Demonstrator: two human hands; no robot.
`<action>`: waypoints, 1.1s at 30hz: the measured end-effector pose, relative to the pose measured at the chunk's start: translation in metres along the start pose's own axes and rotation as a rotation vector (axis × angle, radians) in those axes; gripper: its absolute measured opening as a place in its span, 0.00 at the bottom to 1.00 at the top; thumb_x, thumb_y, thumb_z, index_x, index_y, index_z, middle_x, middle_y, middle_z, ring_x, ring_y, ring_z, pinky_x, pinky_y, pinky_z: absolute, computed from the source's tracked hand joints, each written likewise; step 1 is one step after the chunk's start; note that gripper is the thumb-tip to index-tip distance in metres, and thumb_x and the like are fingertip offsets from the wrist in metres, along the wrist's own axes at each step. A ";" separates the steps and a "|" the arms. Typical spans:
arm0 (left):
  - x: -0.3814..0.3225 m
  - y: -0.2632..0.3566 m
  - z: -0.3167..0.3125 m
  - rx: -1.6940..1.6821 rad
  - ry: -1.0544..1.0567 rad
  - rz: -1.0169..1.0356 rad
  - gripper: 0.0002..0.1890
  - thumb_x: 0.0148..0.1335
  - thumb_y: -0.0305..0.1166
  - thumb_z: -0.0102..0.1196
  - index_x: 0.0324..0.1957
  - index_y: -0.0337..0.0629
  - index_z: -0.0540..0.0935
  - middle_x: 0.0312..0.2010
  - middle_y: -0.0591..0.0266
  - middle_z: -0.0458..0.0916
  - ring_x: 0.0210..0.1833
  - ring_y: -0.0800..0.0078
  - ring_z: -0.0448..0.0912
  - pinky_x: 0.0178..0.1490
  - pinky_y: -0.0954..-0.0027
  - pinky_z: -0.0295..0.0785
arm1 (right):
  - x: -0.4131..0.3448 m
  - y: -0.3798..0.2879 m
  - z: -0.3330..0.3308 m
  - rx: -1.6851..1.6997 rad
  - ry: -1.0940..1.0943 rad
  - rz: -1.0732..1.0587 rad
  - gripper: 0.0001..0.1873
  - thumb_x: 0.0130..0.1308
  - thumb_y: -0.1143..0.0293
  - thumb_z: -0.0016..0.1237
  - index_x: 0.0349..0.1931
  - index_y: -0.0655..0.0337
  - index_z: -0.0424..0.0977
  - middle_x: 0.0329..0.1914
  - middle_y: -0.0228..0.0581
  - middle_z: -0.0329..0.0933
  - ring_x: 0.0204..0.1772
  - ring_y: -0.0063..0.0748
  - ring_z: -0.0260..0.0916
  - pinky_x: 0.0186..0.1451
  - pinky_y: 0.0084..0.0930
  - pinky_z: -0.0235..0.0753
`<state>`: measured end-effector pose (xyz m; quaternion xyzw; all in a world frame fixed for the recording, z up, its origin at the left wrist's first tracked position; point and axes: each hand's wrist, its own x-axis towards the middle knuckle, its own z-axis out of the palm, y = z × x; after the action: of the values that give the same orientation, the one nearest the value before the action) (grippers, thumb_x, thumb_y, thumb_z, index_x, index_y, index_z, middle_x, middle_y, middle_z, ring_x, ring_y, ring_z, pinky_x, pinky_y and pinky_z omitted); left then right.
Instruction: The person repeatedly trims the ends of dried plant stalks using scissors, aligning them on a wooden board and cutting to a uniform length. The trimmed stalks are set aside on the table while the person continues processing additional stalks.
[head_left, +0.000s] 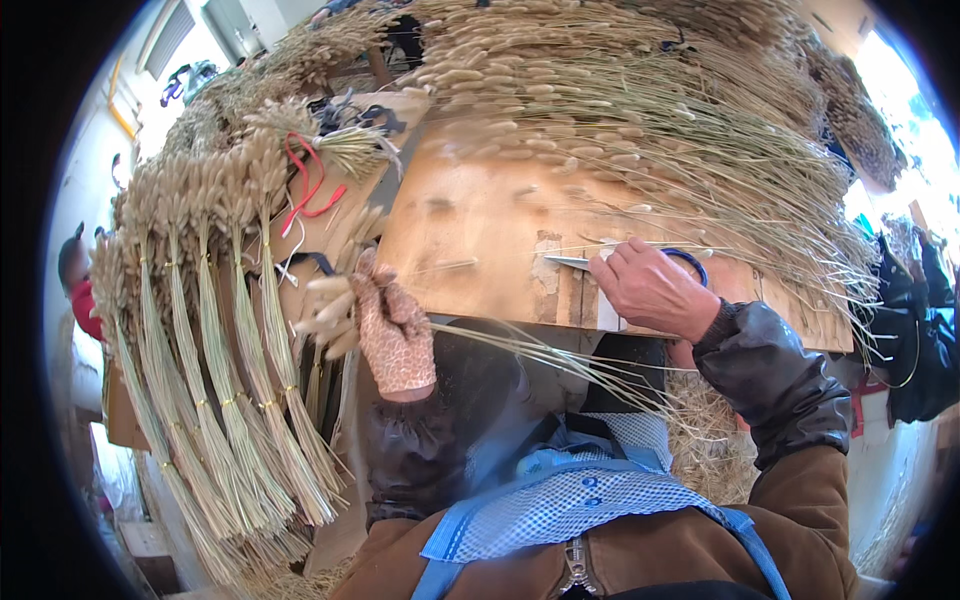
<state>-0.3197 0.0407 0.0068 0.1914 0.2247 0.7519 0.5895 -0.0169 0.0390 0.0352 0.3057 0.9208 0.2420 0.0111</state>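
Observation:
My left hand (396, 326), in a patterned glove, is closed around a small bunch of dried bunny-tail grass (330, 311). The fluffy heads stick out to the left, and the thin stems (555, 356) trail right, below the board's front edge. Over the wooden board (480, 210), my right hand (649, 289) grips scissors with a blue handle (686, 264). Their blade points left, and the fingers hide the pivot. Under the right hand lies a pale strip on the board (609, 311). Long loose grass stems (637, 150) are heaped across the board's far side.
Several tied grass bundles (240, 420) hang in a row at the left. Beyond them are a red ribbon (311, 187) and a short tied bunch (349, 146). Straw litter (709, 442) covers the floor. Another person (79, 285) is at the far left.

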 end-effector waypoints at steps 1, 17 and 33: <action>0.000 0.000 0.001 0.029 0.018 0.011 0.19 0.67 0.43 0.46 0.55 0.44 0.71 0.29 0.71 0.76 0.15 0.88 0.60 0.12 0.84 0.52 | 0.005 -0.003 0.003 -0.009 -0.015 0.029 0.12 0.54 0.72 0.43 0.38 0.68 0.67 0.23 0.36 0.67 0.31 0.33 0.69 0.37 0.27 0.66; 0.013 0.000 -0.009 0.039 0.097 -0.044 0.15 0.68 0.42 0.47 0.47 0.43 0.75 0.26 0.73 0.73 0.18 0.88 0.62 0.14 0.85 0.53 | 0.010 0.015 0.015 0.156 0.046 0.087 0.06 0.54 0.73 0.44 0.28 0.66 0.67 0.21 0.41 0.69 0.27 0.39 0.72 0.29 0.31 0.70; -0.005 0.004 0.006 0.076 0.024 -0.093 0.16 0.68 0.36 0.46 0.53 0.38 0.72 0.45 0.55 0.78 0.17 0.86 0.61 0.16 0.84 0.51 | 0.079 -0.042 -0.002 0.242 0.417 0.159 0.06 0.55 0.76 0.48 0.27 0.63 0.65 0.13 0.36 0.62 0.18 0.36 0.66 0.22 0.32 0.65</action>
<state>-0.3186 0.0362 0.0138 0.1940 0.2687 0.7168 0.6136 -0.1051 0.0540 0.0285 0.3199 0.8984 0.1879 -0.2349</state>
